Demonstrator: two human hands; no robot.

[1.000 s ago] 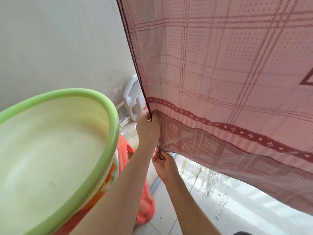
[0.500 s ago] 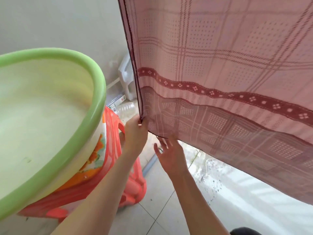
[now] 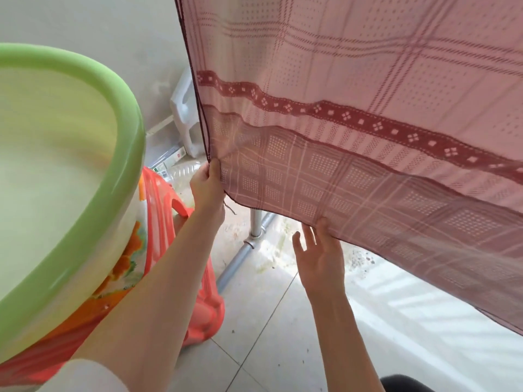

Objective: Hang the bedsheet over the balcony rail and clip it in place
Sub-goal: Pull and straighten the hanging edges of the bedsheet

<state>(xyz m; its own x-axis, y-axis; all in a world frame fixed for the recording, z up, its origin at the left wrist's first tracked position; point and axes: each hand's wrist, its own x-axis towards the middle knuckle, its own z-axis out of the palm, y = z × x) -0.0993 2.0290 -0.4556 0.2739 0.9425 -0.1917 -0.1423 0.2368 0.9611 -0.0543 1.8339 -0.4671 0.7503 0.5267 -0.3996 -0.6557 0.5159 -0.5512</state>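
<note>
A pink checked bedsheet (image 3: pixel 353 94) with a dark red patterned band hangs down from above and fills the upper right of the head view. Two layers overlap, and the lower hem runs diagonally down to the right. My left hand (image 3: pixel 208 185) pinches the sheet's lower left corner at its dark side edge. My right hand (image 3: pixel 319 253) is spread open below the hem, with its fingertips touching the bottom edge. The balcony rail and any clips are out of view.
A large green basin (image 3: pixel 121 154) sits at the left on an orange plastic stool (image 3: pixel 203 306). A grey pipe (image 3: pixel 243 256) runs along the tiled floor. A white plastic object (image 3: pixel 184 108) leans against the wall behind the sheet.
My left hand slid down the sheet's side edge to the lower corner. My right hand let go of the edge, opened, and moved right along the hem. The view tilted downward.
</note>
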